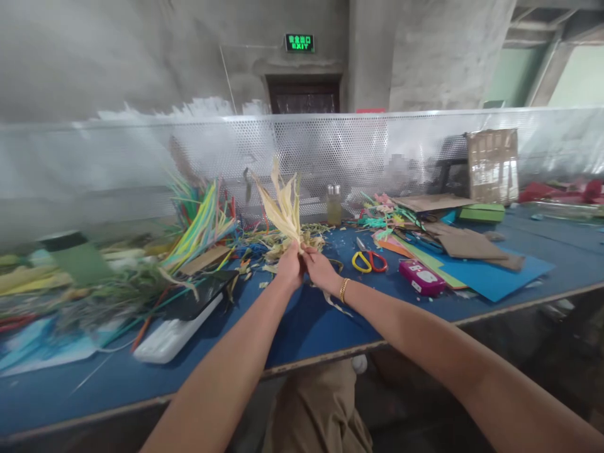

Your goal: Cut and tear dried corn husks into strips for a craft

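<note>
The pale yellow, papery bundle of dried husk leaves (284,211) stands upright above the blue worktop (302,340), fanning out over the grip of both hands. The left hand (289,269) is closed around its narrow lower end; the right hand (321,269) (gold bracelet (344,290) at the wrist) has its fingers pinched narrow at that same end, just beside the left. Behind stands a clear cylindrical bottle with a silvery cap (333,206), yellowish inside, though whether with liquid I cannot tell.
</note>
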{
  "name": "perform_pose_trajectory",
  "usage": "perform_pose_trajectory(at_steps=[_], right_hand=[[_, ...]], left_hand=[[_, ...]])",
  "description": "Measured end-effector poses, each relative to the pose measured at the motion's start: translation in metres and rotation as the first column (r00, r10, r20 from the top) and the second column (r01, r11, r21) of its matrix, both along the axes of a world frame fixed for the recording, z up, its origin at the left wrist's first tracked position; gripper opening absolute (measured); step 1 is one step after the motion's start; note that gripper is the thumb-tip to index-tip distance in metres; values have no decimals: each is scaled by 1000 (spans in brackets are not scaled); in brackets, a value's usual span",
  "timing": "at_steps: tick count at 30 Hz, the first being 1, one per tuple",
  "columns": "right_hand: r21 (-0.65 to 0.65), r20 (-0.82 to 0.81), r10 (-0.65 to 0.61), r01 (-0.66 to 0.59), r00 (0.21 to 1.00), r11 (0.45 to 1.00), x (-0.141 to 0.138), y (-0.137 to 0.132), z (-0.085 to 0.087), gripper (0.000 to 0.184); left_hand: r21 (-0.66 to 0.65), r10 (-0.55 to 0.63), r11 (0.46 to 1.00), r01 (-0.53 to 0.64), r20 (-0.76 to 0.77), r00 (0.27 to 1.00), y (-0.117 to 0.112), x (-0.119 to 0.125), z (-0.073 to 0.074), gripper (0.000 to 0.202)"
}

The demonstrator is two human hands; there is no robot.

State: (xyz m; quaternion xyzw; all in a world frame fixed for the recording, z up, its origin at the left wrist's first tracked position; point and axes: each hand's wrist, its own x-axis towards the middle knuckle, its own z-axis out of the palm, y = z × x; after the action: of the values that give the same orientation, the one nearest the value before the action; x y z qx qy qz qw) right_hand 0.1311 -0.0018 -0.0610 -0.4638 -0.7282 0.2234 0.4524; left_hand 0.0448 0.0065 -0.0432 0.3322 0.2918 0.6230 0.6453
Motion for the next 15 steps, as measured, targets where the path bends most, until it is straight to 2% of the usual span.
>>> perform_pose_trajectory(at_steps=[7, 11, 15], right_hand=[[170, 200, -52, 17, 978, 985, 2, -10, 7, 33], [128, 292, -92, 56, 952, 990, 4, -12, 11, 35], [67, 305, -143, 128, 942, 989, 11, -9, 13, 33]], left_hand=[[-31, -91, 995, 96, 138, 986, -4, 0, 5, 36], [-11, -91, 996, 94, 145, 985, -3, -1, 1, 35], [45, -79, 996, 77, 39, 996, -1, 1, -4, 30]])
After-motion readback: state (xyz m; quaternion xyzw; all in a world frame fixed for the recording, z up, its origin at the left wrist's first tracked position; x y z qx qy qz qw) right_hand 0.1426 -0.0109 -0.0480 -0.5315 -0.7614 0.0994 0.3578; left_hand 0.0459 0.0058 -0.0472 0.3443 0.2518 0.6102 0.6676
